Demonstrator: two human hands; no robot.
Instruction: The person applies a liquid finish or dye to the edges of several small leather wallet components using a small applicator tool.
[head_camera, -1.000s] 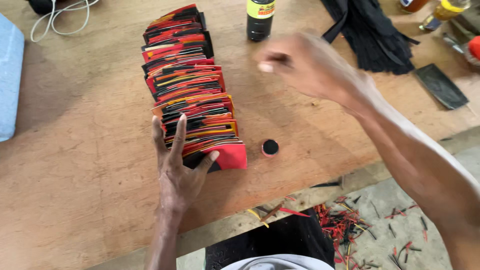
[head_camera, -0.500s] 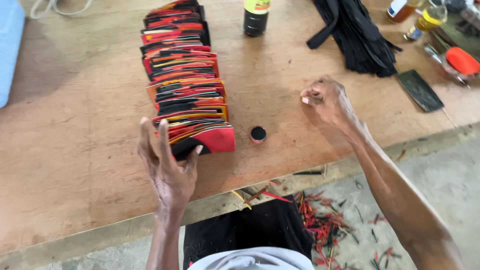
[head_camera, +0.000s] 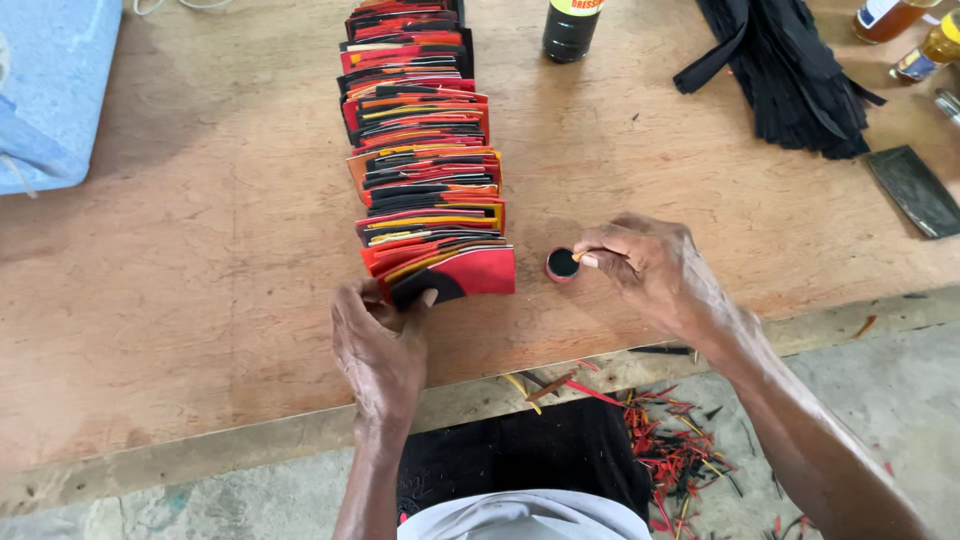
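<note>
The left hand (head_camera: 378, 345) pinches the near end of the row of red, orange and black folded pieces (head_camera: 425, 150) on the table (head_camera: 200, 250). The right hand (head_camera: 650, 265), fingers curled shut on a thin stick, touches the small round cap (head_camera: 562, 264) just beside the row.

The scene is lit by soft, even daylight, and no glare is seen. Small, pale shadows are cast under the left hand (head_camera: 378, 345) and the right hand (head_camera: 650, 270). Everything near them is sharp (edges far from the hands look slightly bent).
</note>
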